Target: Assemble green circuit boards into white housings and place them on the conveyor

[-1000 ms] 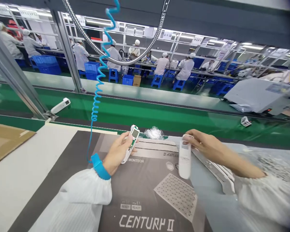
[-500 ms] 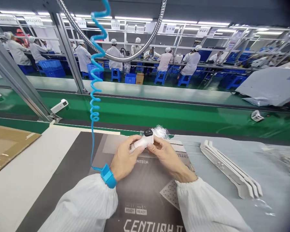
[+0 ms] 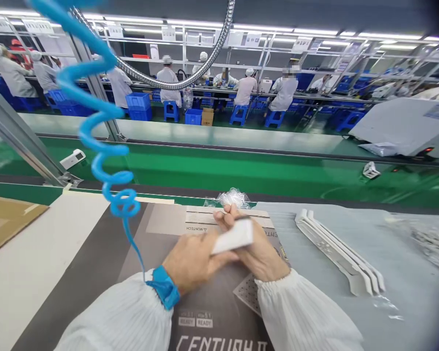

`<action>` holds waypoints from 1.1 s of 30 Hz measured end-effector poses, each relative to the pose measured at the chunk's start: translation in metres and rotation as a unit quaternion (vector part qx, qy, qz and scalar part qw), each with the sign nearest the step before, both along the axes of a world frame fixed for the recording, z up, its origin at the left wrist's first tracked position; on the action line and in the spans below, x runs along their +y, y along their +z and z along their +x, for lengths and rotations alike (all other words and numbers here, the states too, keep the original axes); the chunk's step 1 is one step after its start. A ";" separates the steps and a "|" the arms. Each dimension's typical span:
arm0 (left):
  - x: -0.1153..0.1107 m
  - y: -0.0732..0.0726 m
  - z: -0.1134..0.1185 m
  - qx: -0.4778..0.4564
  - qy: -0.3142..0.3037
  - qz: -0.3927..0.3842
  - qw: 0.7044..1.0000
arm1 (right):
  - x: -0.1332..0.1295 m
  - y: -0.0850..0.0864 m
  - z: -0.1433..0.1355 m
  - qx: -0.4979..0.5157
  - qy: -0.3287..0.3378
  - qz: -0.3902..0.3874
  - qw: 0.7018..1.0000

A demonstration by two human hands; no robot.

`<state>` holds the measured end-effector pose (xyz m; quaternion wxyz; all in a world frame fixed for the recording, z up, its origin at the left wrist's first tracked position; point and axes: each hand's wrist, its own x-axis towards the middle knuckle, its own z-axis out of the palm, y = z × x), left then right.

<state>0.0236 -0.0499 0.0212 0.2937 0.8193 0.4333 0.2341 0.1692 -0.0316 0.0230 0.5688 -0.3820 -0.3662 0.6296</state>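
A small white plastic device [image 3: 236,237], blurred by motion, is tilted above the printed cardboard. A dark strip shows along its upper edge. My left hand [image 3: 192,258] is closed around its left end, the thumb lying along the lower side. Behind the device's right end is my right hand [image 3: 261,248], with curled fingertips showing above it. Whether those fingers grip the device is hidden and blurred. A blue wrist strap [image 3: 164,287] with a coiled blue cord [image 3: 109,161] is on my left wrist. Under both hands lies the dark printed cardboard sheet [image 3: 139,312].
Stacked white plastic parts [image 3: 340,253] lie on grey foam at right, near clear plastic bags [image 3: 424,239]. Crumpled clear film [image 3: 234,197] is at the back edge. Beyond runs a green conveyor [image 3: 190,168] carrying white devices [image 3: 73,159]. A metal post [image 3: 25,131] rises at left; co-workers sit farther back.
The device has turned, so its black end no longer faces up plainly. My left hand has shifted lower over it; my right fingers have moved up behind it. The coiled cord swings left and nearer.
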 end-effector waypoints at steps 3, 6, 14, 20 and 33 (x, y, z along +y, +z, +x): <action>-0.001 0.005 0.001 0.002 -0.020 -0.014 1.000 | -0.002 0.000 0.000 0.049 -0.006 0.007 0.999; 0.007 0.013 -0.004 -0.023 0.078 -0.046 0.996 | -0.005 0.009 -0.004 0.052 0.045 -0.004 0.998; 0.006 0.011 -0.005 0.117 0.003 -0.020 0.993 | -0.005 0.011 -0.018 0.151 -0.039 -0.060 0.986; 0.015 0.015 -0.013 0.055 0.122 0.002 0.991 | -0.007 0.017 -0.011 0.171 0.052 -0.043 0.983; 0.000 0.004 0.008 -0.064 0.173 0.282 0.942 | -0.021 0.000 -0.045 0.209 -0.025 -0.093 0.973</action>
